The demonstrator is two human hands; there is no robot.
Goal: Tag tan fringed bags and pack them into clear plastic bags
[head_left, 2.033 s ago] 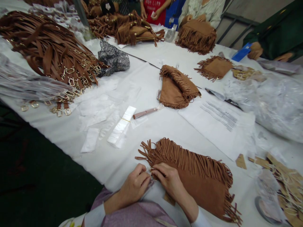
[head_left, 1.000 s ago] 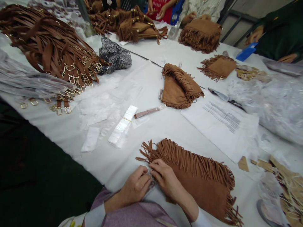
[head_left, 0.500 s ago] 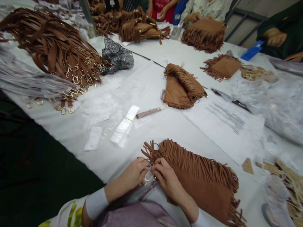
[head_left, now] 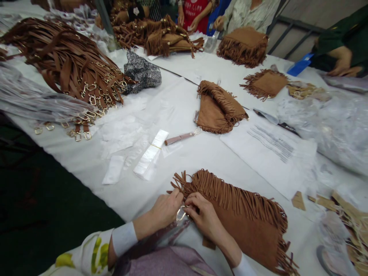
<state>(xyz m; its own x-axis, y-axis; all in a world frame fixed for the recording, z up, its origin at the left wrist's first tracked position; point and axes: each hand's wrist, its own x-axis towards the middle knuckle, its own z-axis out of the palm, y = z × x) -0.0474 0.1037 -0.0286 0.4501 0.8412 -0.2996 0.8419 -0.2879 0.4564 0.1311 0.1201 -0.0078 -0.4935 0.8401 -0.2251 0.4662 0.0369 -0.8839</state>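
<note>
A brown suede bag with fringe (head_left: 244,226) lies flat on the table in front of me, its left corner at my fingertips. My left hand (head_left: 166,209) is closed in a pinch at that corner, by a gold metal clasp (head_left: 181,214). My right hand (head_left: 204,216) is closed too, thumb and fingers pinching at the bag's corner on the other side of the clasp. Fingers hide the exact spot where clasp and bag meet. Below the hands, a brown strap (head_left: 178,232), seemingly in clear plastic, runs toward my lap.
Brown straps with gold clasps (head_left: 71,65) are heaped at the left. A second fringed bag (head_left: 218,109), a wrapped strap (head_left: 181,138), banded white slips (head_left: 152,153) and a printed sheet (head_left: 267,145) lie ahead. Plastic bags (head_left: 339,119) crowd the right. Other people work across the table.
My left hand has shifted slightly right and up, and the gold clasp has turned a little between my hands. The bag stays in place. Across the table, co-workers' hands have moved.
</note>
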